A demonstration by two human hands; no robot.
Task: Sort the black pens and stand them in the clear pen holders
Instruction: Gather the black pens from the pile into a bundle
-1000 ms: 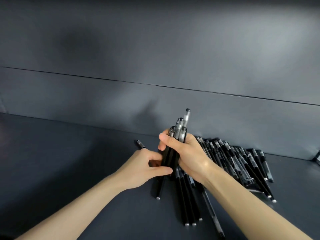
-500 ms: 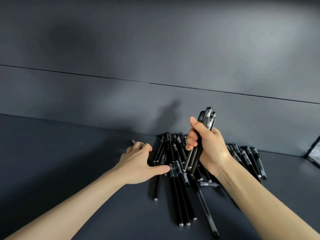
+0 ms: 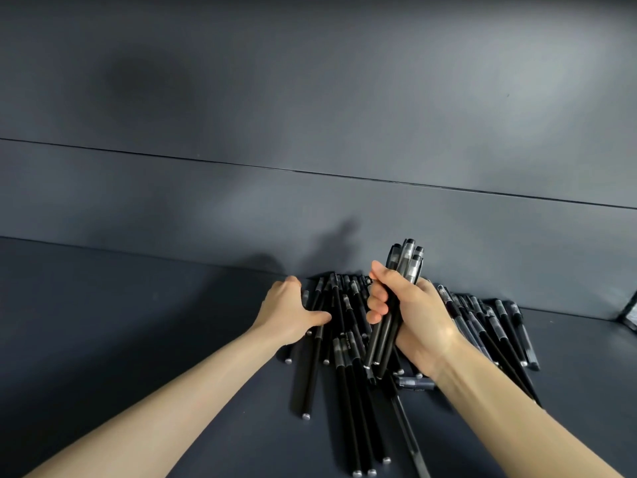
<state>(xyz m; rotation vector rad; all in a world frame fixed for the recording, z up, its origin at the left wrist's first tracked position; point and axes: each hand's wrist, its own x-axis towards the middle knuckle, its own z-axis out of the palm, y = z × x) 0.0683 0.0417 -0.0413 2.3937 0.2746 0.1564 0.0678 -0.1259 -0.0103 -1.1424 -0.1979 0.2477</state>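
Observation:
Many black pens [image 3: 345, 381] lie in a loose pile on the dark table, against the back wall. My right hand [image 3: 418, 320] grips a bundle of several black pens [image 3: 406, 260], held nearly upright above the pile with the clear-capped ends on top. My left hand [image 3: 287, 310] lies on the left edge of the pile. Its thumb reaches across a pen, and its fingers curl down out of sight behind the knuckles. No clear pen holder shows as a whole.
More pens [image 3: 503, 326] fan out to the right of my right hand. A corner of some object [image 3: 630, 315] pokes in at the right edge. The dark table [image 3: 120, 322] meets a grey wall [image 3: 310, 115] just behind the pile.
My right hand has carried the bundle away from my left hand to the right. My left hand let go of the bundle and dropped onto the pile's left edge.

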